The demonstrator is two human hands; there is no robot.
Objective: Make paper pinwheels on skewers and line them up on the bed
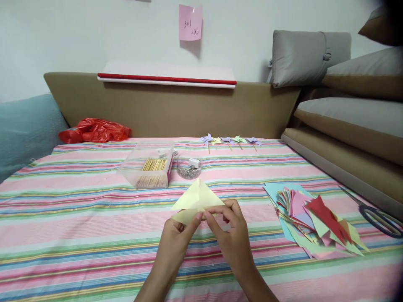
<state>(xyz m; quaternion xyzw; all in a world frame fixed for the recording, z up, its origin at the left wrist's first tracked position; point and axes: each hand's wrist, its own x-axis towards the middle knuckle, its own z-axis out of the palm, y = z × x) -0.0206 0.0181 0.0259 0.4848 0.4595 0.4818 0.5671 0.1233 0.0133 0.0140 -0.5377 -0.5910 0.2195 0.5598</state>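
The pale yellow paper (201,196), creased down its middle and peaked at the far side, is pinched by the fingers of the left hand (183,228) and right hand (228,224) above the striped cloth (126,247). Bare cloth lies left of the hands; cut papers (317,222) lie right.

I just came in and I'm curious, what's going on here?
A person's left hand and right hand are both pinching a pale yellow paper that has creases in it. Ahead are a clear box holding thin sticks and, farther back, five small pinwheels. Cut paper pieces and scissors lie to the right.
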